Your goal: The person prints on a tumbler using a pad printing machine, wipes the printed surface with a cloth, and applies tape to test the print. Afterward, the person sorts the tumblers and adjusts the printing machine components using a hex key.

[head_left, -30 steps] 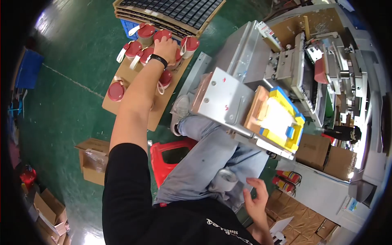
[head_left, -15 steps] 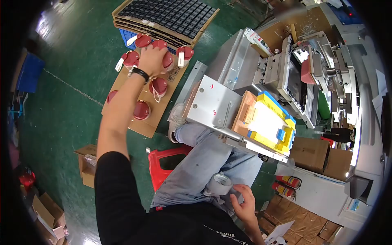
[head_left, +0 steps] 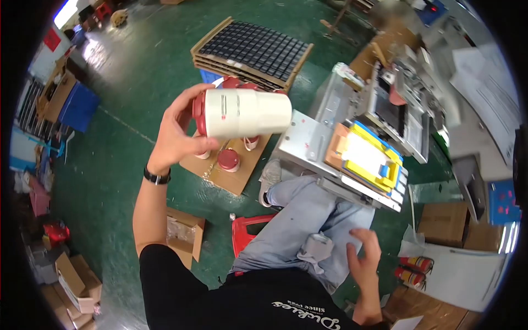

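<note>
My left hand (head_left: 179, 129), a dark band on its wrist, grips a cream tumbler (head_left: 250, 113) by its red lid end. The tumbler lies sideways in the air, its base to the right and small printed marks facing me. Behind and below it, more red-lidded tumblers (head_left: 229, 160) stand on a cardboard sheet (head_left: 236, 184), partly hidden by the held one. My right hand (head_left: 366, 256) is held over my thigh with fingers apart and nothing in them. Near it, a greyish-white roll (head_left: 316, 247) rests on my lap.
To the right, a machine bed (head_left: 305, 135) carries a fixture with yellow and blue blocks (head_left: 393, 176). Stacked black-gridded trays (head_left: 256, 49) stand at the back. A red stool (head_left: 242, 236) and an open carton (head_left: 190, 236) are by my legs. Fire extinguishers (head_left: 415, 264) sit at right.
My left hand has lifted a tumbler off the cardboard group and brought it nearer, turned on its side. The camera view has shifted. My right hand stays open near my lap.
</note>
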